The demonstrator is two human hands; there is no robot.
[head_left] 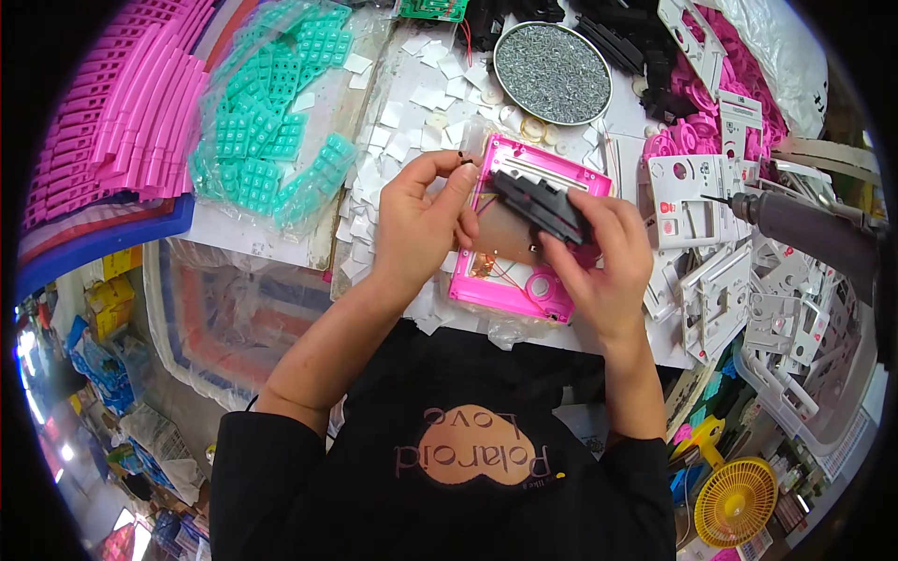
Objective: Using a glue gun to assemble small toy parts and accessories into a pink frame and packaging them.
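A pink plastic casing (505, 297) lies on the worktable in front of me, with thin wires and a small copper-coloured part in its near end. Over its middle my right hand (606, 266) grips a long black plastic part (538, 204), which is tilted. My left hand (421, 220) is at the casing's left side, thumb and forefinger pinched together. A tiny dark piece (465, 161) shows at those fingertips, too small to name. The black part and my right hand hide some of the casing's right side.
Small white squares (398, 112) are scattered to the left of a round tray of screws (552, 73). Bagged turquoise keypads (253, 131) and stacked pink strips (140, 112) lie left. An electric screwdriver (795, 220) juts in from the right above white panels (687, 178). A yellow fan (736, 500) stands lower right.
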